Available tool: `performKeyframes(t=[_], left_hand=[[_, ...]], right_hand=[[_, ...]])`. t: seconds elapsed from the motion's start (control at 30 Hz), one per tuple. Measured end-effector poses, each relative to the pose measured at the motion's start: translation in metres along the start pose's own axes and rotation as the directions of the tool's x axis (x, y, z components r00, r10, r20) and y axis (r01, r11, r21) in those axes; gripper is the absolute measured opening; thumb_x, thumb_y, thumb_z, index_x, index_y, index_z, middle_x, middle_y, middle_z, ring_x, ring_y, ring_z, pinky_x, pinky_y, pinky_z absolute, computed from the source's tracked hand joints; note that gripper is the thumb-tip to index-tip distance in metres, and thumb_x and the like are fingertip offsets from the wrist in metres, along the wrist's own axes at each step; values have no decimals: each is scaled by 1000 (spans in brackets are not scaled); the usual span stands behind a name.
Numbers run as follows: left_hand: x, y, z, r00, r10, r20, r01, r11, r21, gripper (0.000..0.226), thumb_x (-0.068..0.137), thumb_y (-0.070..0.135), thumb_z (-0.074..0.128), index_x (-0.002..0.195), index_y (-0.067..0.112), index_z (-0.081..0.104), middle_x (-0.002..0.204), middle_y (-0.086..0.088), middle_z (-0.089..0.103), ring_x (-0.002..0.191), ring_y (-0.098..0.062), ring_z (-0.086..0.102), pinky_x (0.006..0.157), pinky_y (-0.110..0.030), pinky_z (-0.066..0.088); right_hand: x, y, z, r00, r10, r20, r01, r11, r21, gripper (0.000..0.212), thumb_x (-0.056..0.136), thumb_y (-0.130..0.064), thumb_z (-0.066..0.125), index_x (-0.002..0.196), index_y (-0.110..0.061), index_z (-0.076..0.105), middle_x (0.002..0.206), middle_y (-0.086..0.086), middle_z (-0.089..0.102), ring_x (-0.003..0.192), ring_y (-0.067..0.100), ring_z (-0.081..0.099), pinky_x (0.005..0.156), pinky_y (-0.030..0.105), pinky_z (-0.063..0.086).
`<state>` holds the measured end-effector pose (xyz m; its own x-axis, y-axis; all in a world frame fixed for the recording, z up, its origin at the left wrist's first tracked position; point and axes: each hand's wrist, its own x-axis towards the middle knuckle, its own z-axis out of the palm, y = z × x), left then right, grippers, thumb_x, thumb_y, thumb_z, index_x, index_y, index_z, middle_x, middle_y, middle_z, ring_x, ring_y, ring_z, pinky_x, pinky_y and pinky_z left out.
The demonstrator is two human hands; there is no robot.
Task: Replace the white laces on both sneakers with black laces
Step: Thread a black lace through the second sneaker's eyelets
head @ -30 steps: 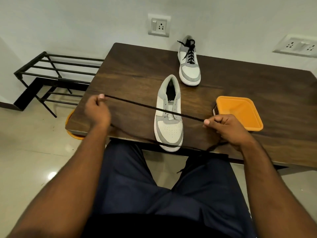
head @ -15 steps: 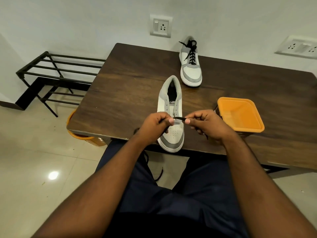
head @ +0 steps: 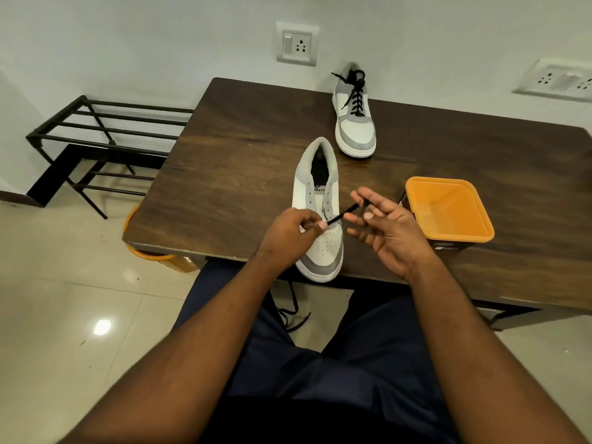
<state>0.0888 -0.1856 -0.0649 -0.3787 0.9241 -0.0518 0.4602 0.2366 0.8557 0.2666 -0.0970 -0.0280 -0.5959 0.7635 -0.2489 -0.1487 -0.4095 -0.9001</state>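
The left hand (head: 293,230) pinches the black lace (head: 342,215) between thumb and forefinger just over the near sneaker (head: 318,216), while the right hand (head: 384,224) holds its fingers spread with the lace's other end at their tips, though whether they grip it cannot be told. The step would go best if the left grip sat close to the tip and fed it straight into the lowest eyelet, keeping both halves even. The near sneaker lies lengthwise from the worktop (head: 224,161) edge, toe towards the person, heel towards the far, already black-laced sneaker (head: 355,123).
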Motion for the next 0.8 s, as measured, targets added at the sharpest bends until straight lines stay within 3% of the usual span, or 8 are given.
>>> performKeyframes(t=[0.1,0.2,0.27,0.37,0.43,0.57,0.7,0.8], left_hand=[[8,3,8,991,17,-131,5,986,165,22,95,30,59,111,22,73,124,-3,52,115,-19,48,99,-37,45],[12,8,20,989,39,-145,15,937,350,24,96,24,56,113,18,72,151,-11,35,136,-30,32,106,-46,39],[17,5,30,985,89,-146,-26,923,384,25,96,21,54,110,11,73,156,-13,29,140,-32,29,108,-48,39],[21,-4,42,980,63,-187,-31,986,166,23,94,11,57,110,8,73,159,-14,24,141,-32,33,111,-45,37],[21,-10,48,976,18,-216,-8,999,47,25,94,9,60,115,13,72,160,-7,25,142,-27,34,113,-51,34],[21,-11,49,973,-72,-221,69,997,-20,24,93,17,65,113,28,72,160,13,24,140,-14,38,115,-58,15],[21,-19,54,968,-45,-248,23,996,-90,24,91,16,66,111,27,73,159,10,28,141,-14,36,114,-57,24],[24,-27,60,957,-14,-289,-34,986,-160,24,89,9,67,110,17,75,158,0,31,145,-13,26,114,-52,33]], right_hand=[[9,9,-3,952,-139,-271,55,953,-297,23,94,-12,60,115,-7,67,94,1,75,65,3,65,61,18,51],[18,20,-9,885,-284,-369,86,878,-472,13,85,-18,72,97,-13,74,99,8,72,85,1,64,81,21,50],[21,23,-9,892,-280,-355,87,877,-472,8,86,-14,71,93,-15,74,102,9,70,95,9,64,91,24,49],[27,26,-1,928,-180,-325,81,952,-297,18,91,-1,61,106,-8,69,83,8,68,75,13,63,76,24,56],[33,31,1,931,-142,-336,25,944,-328,24,91,2,59,115,-2,65,76,7,66,63,12,56,60,22,54],[41,39,-2,947,-109,-303,-50,880,-472,8,86,1,66,88,-5,71,67,8,67,53,15,54,54,28,48],[43,39,-2,943,-211,-256,-17,739,-674,16,86,-6,67,77,-19,72,70,-2,68,62,10,58,63,29,53],[42,36,3,950,-274,-147,28,548,-836,10,88,-8,63,82,-14,69,78,-2,66,71,9,57,68,25,48]])
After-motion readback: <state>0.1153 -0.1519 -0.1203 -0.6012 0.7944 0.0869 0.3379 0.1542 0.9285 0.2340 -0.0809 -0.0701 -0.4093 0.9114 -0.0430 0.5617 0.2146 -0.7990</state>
